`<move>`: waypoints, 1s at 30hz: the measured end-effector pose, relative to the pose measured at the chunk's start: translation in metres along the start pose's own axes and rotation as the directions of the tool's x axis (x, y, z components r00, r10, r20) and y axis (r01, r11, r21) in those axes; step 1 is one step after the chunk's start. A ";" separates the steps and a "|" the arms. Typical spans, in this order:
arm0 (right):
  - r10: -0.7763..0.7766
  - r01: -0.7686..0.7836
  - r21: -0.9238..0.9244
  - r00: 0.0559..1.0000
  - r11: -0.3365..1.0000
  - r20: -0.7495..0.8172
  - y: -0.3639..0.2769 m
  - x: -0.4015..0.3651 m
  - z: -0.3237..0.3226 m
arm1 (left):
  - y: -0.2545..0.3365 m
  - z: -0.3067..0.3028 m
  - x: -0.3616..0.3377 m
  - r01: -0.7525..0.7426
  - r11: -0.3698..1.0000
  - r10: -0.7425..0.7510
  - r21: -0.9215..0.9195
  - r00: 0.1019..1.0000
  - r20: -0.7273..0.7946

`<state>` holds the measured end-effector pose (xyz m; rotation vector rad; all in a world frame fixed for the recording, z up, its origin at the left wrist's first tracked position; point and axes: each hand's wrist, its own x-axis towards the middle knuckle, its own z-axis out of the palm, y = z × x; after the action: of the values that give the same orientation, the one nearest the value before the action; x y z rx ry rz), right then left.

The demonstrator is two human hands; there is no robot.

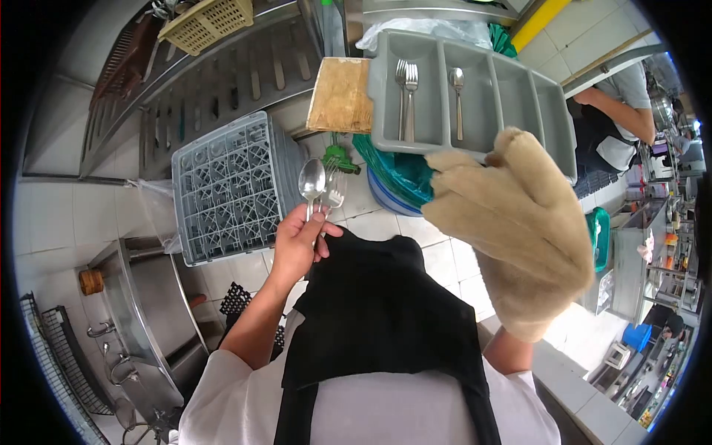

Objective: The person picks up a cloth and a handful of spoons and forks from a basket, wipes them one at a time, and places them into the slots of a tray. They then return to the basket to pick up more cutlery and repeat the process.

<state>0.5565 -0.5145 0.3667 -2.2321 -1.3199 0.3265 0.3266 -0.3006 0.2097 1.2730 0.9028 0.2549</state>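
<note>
My left hand (298, 241) is closed round the handles of a spoon (312, 180) and at least one fork (336, 191), their heads pointing up, left of the grey tray. A tan cloth (519, 222) covers my right hand, whose fingers are hidden beneath it; only the forearm shows below. The cloth reaches the front edge of the grey cutlery tray (445, 76). In the tray's left compartment lie forks (410, 100), and the compartment beside it holds a spoon (458, 104). Its two right compartments show no cutlery.
A grey glass rack (282, 141) stands to the left. A wooden board (340, 95) touches the tray's left side. Below the tray is a blue bin (386, 194) with a green liner. A yellow basket (206, 26) sits at the top left. At the right is another person (615, 111).
</note>
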 end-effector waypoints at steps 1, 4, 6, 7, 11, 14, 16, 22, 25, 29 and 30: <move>0.000 0.000 -0.019 1.000 1.000 -0.013 -0.012 0.003 0.002 | 0.006 0.004 -0.002 -0.005 0.999 0.005 -0.032 1.000 0.006; -0.011 0.008 -0.074 0.999 0.997 -0.046 -0.031 0.029 0.002 | 0.020 0.016 -0.005 -0.012 0.994 0.015 -0.111 1.000 0.027; -0.008 -0.005 -0.099 0.991 0.995 -0.136 -0.022 0.015 0.029 | 0.032 0.033 -0.009 -0.124 0.982 0.134 -0.145 0.989 0.060; -0.004 -0.024 -0.121 0.975 0.992 -0.224 -0.017 0.005 0.049 | 0.040 0.042 -0.011 -0.123 0.976 0.139 -0.181 0.987 0.076; 0.133 -0.096 -0.445 0.990 0.890 0.051 -0.046 0.041 0.075 | 0.055 0.076 -0.016 -0.220 0.948 0.263 -0.229 0.948 0.181; 0.022 -0.070 -0.762 0.997 0.644 -0.073 -0.032 0.042 0.106 | 0.053 0.085 -0.017 -0.263 0.944 0.300 -0.200 0.936 0.185; -0.051 -0.035 -0.847 0.996 0.530 -0.073 -0.007 0.040 0.119 | 0.069 0.081 -0.017 -0.278 0.953 0.298 -0.123 0.935 0.191; 0.018 0.038 0.187 0.958 0.982 -0.288 0.022 0.027 0.109 | 0.063 0.070 -0.022 -0.333 0.935 0.291 0.123 0.917 0.272; -0.128 0.049 -0.326 0.966 0.944 -0.226 0.041 0.031 0.095 | 0.053 0.067 -0.025 -0.292 0.948 0.254 0.122 0.932 0.260; -0.193 -0.003 -0.633 0.951 0.774 -0.242 0.007 0.045 0.069 | 0.048 0.062 -0.024 -0.253 0.967 0.249 -0.011 0.943 0.222; -0.216 0.065 -0.730 0.970 0.681 -0.115 0.006 0.048 0.070 | 0.049 0.063 -0.023 -0.262 0.965 0.259 -0.016 0.940 0.220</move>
<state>0.5527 -0.4531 0.3074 -2.6503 -1.6971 -0.5783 0.3704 -0.3442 0.2648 1.4040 0.5461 0.3097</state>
